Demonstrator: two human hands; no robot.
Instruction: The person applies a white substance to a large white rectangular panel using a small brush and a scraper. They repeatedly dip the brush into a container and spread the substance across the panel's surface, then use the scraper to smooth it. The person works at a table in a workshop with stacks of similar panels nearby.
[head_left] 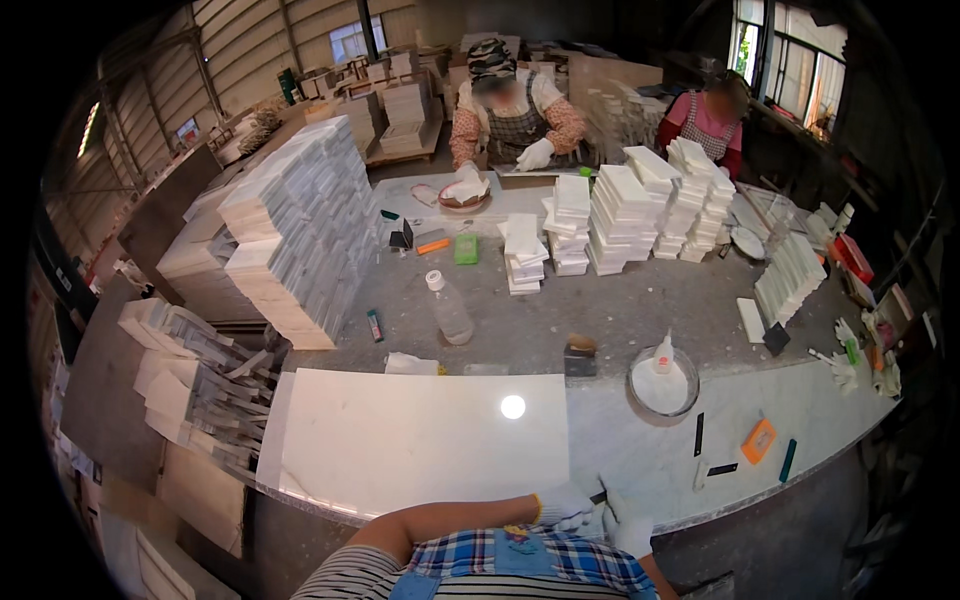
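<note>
Both my hands wear white gloves and meet at the near edge of the marble table point(640, 450). My left hand point(563, 507) is curled in a fist, and a thin dark tool point(598, 497) pokes out of it toward my right hand point(628, 528). One finger of my right hand is raised beside the tool; its grip is hidden. A large polished white slab point(420, 440) lies flat just left of my hands.
A round glass dish point(662, 388) holding a small white bottle, a black strip point(698, 433), an orange block point(759, 441) and a green pen point(788, 460) lie to the right. Beyond are a plastic bottle point(450, 310), tile stacks point(620, 215) and two seated co-workers point(510, 115).
</note>
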